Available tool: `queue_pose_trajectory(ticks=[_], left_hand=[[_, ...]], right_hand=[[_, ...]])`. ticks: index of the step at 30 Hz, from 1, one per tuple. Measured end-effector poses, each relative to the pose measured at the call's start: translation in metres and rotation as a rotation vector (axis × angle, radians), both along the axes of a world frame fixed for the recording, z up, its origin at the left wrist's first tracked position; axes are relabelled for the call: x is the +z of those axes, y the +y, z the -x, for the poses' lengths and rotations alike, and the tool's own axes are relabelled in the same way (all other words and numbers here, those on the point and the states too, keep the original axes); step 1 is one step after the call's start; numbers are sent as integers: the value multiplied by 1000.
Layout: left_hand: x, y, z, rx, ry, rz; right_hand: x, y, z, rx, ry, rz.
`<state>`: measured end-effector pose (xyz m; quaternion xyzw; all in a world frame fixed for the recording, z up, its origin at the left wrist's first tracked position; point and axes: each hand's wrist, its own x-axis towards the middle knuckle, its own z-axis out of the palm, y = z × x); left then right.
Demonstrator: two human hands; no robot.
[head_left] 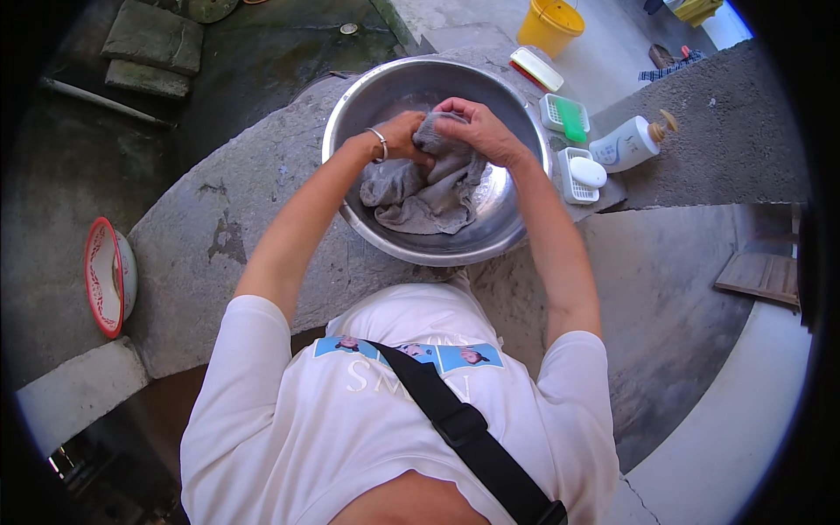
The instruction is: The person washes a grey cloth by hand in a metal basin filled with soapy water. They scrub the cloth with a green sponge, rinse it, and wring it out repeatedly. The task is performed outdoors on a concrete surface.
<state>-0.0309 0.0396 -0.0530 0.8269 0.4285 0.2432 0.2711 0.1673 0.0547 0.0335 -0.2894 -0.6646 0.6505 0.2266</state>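
A wet-looking grey cloth lies bunched in a large round metal basin. Its upper end is lifted between my two hands, while the rest sags onto the basin's bottom. My left hand, with a bangle at the wrist, grips the cloth from the left, its fingers partly hidden by the fabric. From the right, my right hand pinches the top edge between thumb and fingers. Both hands are inside the basin's rim, close together.
Right of the basin stand a white soap dish with white soap, a dish with a green bar, a brush and a white pump bottle. A yellow bucket stands beyond. A red-rimmed enamel basin leans at left.
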Motion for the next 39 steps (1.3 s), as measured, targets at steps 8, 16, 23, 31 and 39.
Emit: queue_pose_trajectory(ticks=[8, 16, 23, 31, 39], left_hand=[[33, -3, 15, 341, -313, 448], [-13, -20, 0, 706, 391, 274], [-12, -3, -4, 550, 252, 605], [-9, -8, -28, 743, -939, 1403], [-25, -21, -8, 410, -1123, 995]], right_hand=[[-54, 42, -52, -132, -687, -168], [-86, 21, -8, -271, -1005, -395], [-118, 41, 14, -419, -884, -248], [-124, 0, 68, -544, -458, -402], [-16, -89, 85, -575, -193, -751]])
